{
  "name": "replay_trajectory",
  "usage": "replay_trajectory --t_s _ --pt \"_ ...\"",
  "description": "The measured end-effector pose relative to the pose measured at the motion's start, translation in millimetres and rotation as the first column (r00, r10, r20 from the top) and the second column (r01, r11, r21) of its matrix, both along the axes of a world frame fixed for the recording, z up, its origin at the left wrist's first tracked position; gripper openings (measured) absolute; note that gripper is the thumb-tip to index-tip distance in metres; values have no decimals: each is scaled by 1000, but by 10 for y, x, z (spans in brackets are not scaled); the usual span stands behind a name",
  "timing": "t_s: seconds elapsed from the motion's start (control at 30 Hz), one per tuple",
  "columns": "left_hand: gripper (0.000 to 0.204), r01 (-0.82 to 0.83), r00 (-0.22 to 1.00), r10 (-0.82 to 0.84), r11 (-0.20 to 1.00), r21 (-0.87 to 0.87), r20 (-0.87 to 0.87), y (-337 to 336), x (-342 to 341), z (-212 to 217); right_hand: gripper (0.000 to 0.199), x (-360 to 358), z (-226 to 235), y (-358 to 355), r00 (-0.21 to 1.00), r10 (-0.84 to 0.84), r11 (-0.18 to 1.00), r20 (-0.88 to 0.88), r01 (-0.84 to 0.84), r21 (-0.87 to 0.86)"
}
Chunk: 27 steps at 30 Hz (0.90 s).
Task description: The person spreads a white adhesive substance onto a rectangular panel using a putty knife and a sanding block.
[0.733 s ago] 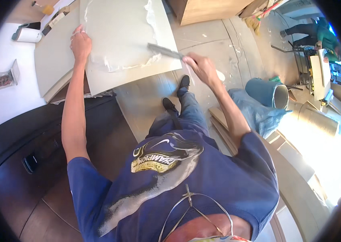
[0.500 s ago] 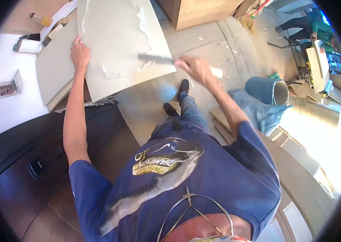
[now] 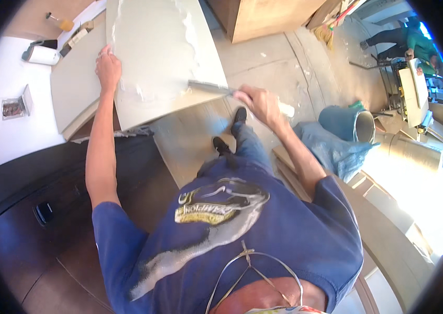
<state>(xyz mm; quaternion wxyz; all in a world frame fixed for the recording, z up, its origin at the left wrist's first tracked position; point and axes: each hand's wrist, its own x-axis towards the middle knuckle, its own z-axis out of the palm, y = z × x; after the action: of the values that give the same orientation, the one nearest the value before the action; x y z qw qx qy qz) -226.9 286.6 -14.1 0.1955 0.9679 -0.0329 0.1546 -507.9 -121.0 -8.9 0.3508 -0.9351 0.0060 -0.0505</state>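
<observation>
A large pale board [image 3: 153, 63] lies in front of me, with ragged streaks of white paste [image 3: 189, 31] along its left, right and near edges. My left hand [image 3: 108, 69] grips the board's left edge, fingers pointing away from me. In my right hand [image 3: 263, 104], closed around a white handle, is a knife-like tool [image 3: 208, 86] with a long, thin dark blade. The blade's tip is over the board's near right part, close to the paste. I cannot tell whether it touches the surface.
A second pale panel [image 3: 77, 83] sits to the left under the board. A dark brown surface [image 3: 48, 251] spreads at the near left. A wooden cabinet [image 3: 268, 21] stands ahead. On the right are a blue drum [image 3: 339, 123], plastic sheeting [image 3: 331, 152] and a person in green [image 3: 424, 49].
My right hand has moved slightly nearer and to the right, and the tool's blade with it. My left hand stays at the board's edge. The whole view has shifted a little.
</observation>
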Motion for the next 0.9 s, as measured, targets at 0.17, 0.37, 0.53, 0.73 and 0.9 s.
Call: replay_trajectory --t_s 0.17,0.37,0.53,0.73,0.9 --pt "42 2 1000 -2 1000 -1 -9 -42 40 26 51 528 183 0 998 57 990 -11 -58 -132" --pt "42 12 1000 -12 1000 0 -17 -34 25 28 47 14 151 23 999 36 991 -21 -39 -125" --pt "42 -1 999 -2 999 -42 -54 -27 30 19 49 224 215 -27 993 102 980 54 -91 -176" --pt "43 -7 999 7 1000 -12 -41 -48 90 37 48 285 296 32 997 75 986 36 -69 -150" --pt "43 0 1000 0 1000 -13 11 33 49 34 47 -38 220 -51 990 135 979 36 -128 -159"
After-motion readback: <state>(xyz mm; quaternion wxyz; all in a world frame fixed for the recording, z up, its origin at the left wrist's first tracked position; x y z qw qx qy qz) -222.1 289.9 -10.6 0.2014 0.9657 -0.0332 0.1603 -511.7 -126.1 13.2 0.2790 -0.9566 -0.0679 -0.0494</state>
